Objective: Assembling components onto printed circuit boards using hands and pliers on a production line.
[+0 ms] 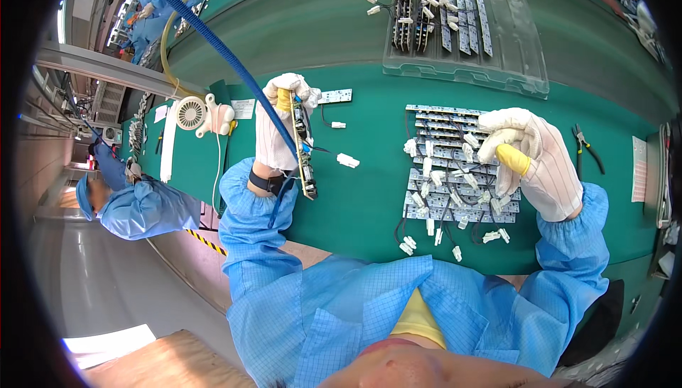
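My left hand (278,115), in a white glove with a yellow fingertip cover, grips a narrow circuit board (305,157) stood on edge. Dark components line the board, and a lead runs from it to a white connector (347,161). Just beyond lies another board (337,95), partly hidden by the glove. My right hand (529,157), gloved likewise, has curled fingers over the right end of rows of circuit boards (462,214) with wired white connectors. What its fingertips pinch, if anything, is hidden. A black band (266,181) circles my left wrist.
Farther back, a clear plastic tray (465,75) holds several upright boards. Pliers (588,148) lie right of my right hand. A small fan (192,113) stands at left. A blue coiled cord (213,40) crosses before my left hand. Co-workers (138,203) sit farther left.
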Available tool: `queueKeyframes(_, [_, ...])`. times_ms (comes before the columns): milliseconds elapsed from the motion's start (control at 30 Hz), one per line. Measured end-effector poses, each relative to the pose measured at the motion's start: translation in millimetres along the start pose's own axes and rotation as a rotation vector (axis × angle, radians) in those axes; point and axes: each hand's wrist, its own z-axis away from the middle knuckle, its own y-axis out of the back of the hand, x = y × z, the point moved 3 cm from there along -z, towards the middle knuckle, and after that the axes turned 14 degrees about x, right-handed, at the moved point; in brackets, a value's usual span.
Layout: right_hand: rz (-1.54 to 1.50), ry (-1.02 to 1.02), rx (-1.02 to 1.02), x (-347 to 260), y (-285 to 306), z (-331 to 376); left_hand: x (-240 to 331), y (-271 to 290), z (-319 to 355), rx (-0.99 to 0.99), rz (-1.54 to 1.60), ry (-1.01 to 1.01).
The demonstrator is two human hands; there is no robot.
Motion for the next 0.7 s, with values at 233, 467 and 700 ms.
queueKeyframes(233, [-0.01, -0.014, 0.012, -2, 2, 1, 9, 58, -34, 0.301, -0.96, -0.258])
queueKeyframes(467, [-0.037, 0.052, -0.09, -5, 7, 0, -4, 146, -43, 0.237, -1.847, -0.405])
queueKeyframes(700, [-0.057, -0.128, -0.123, -4, 2, -3, -1, 34, -41, -0.002, -1.489, -0.857])
